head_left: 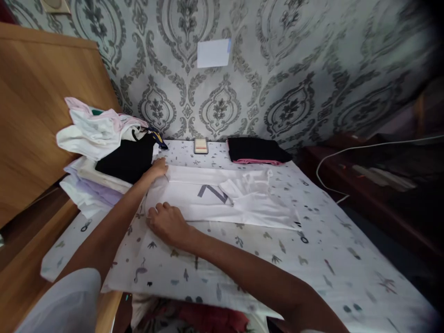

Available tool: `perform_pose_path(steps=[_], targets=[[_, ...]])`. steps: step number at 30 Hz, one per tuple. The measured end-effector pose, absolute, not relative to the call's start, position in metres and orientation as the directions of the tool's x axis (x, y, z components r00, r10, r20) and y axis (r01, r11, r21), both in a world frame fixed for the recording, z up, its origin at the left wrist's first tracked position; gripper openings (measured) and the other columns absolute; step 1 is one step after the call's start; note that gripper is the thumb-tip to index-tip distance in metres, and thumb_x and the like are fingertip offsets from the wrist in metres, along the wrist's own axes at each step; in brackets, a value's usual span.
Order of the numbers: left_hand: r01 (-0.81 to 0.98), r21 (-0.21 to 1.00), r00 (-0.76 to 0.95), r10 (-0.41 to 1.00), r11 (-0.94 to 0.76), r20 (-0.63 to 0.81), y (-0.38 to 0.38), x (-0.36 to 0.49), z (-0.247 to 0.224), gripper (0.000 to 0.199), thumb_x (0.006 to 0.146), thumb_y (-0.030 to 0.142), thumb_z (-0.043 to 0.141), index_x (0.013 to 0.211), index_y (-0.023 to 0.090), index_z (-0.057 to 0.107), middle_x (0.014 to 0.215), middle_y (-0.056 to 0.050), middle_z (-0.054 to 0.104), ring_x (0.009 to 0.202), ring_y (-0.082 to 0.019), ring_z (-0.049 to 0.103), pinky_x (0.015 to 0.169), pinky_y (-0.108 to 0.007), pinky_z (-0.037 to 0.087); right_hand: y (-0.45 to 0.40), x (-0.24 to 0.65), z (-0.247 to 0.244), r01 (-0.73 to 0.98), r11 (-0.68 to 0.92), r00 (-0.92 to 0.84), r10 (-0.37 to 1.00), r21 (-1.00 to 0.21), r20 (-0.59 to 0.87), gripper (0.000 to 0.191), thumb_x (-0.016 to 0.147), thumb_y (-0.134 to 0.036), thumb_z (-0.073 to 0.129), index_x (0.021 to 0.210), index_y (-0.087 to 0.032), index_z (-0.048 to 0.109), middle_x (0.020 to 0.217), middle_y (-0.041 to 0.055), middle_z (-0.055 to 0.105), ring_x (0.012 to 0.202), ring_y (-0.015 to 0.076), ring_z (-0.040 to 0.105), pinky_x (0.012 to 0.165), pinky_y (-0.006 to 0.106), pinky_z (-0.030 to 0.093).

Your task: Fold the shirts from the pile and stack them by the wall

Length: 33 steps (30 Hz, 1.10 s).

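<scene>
A white garment [197, 196] with dark striped trim lies lengthwise across the patterned cloth, its bunched part toward the right. My left hand [158, 168] is at its far left corner, fingers closed on the fabric edge. At the near left corner my right hand [167, 223] has its fingers curled against the hem, pinching the white cloth. Just left of my left hand is a pile of clothes, with a black piece [128, 159] on the side facing me.
White and pink clothes [95, 132] top the left pile beside a wooden panel [48, 106]. Near the wall lie a small framed card [200, 146] and a folded black garment [256, 149]. A white cable [321, 162] hangs at the right.
</scene>
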<state>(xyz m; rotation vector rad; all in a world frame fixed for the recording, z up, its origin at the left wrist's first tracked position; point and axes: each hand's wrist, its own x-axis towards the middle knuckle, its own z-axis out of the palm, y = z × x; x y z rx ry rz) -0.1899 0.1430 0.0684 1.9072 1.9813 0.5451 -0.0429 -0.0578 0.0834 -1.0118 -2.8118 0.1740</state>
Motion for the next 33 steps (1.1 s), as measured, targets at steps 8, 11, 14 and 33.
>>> perform_pose_path(steps=[8, 11, 14, 33], targets=[[0.905, 0.395, -0.120, 0.986, 0.156, -0.114, 0.158, -0.186, 0.089, 0.023, 0.057, 0.010, 0.067, 0.078, 0.016, 0.065, 0.100, -0.018, 0.072, 0.115, -0.038, 0.062, 0.094, -0.039, 0.047, -0.048, -0.047, 0.091, 0.661, 0.714, -0.725, 0.687, -0.231, 0.048, 0.021, 0.090, -0.008, 0.054, 0.109, -0.009, 0.062, 0.104, 0.0175, 0.070, 0.092, 0.0270, 0.069, 0.069, 0.035, 0.055], [0.884, 0.440, -0.121, 0.986, 0.158, -0.112, 0.158, -0.186, 0.099, 0.019, 0.055, 0.010, 0.068, 0.071, 0.018, 0.062, 0.089, -0.015, 0.072, 0.109, -0.037, 0.065, 0.087, -0.036, 0.049, -0.041, -0.034, 0.091, 0.702, 0.550, -0.577, 0.812, -0.452, 0.091, 0.015, 0.089, -0.011, 0.053, 0.099, -0.015, 0.063, 0.095, 0.0099, 0.073, 0.079, 0.0218, 0.068, 0.067, 0.030, 0.049], [0.833, 0.533, -0.112, 0.989, 0.147, -0.097, 0.160, -0.181, 0.112, 0.016, 0.057, 0.014, 0.068, 0.070, 0.019, 0.061, 0.078, -0.008, 0.070, 0.094, -0.031, 0.068, 0.076, -0.031, 0.051, -0.039, -0.012, 0.089, 0.591, 0.343, -0.376, 0.918, -0.731, 0.127, 0.010, 0.083, -0.011, 0.055, 0.079, -0.020, 0.058, 0.074, 0.0001, 0.067, 0.070, 0.0158, 0.063, 0.062, 0.024, 0.043], [0.457, 0.864, 0.068, 0.960, 0.213, -0.273, 0.167, -0.029, 0.078, 0.023, 0.076, 0.032, 0.075, 0.078, 0.017, 0.057, 0.055, 0.001, 0.058, 0.056, -0.017, 0.065, 0.060, -0.030, 0.057, -0.058, 0.085, 0.068, -0.260, -0.474, -0.214, 0.878, -0.841, -0.428, 0.018, 0.072, -0.002, 0.057, 0.080, -0.018, 0.060, 0.059, -0.0012, 0.068, 0.056, 0.0144, 0.069, 0.055, 0.021, 0.056]])
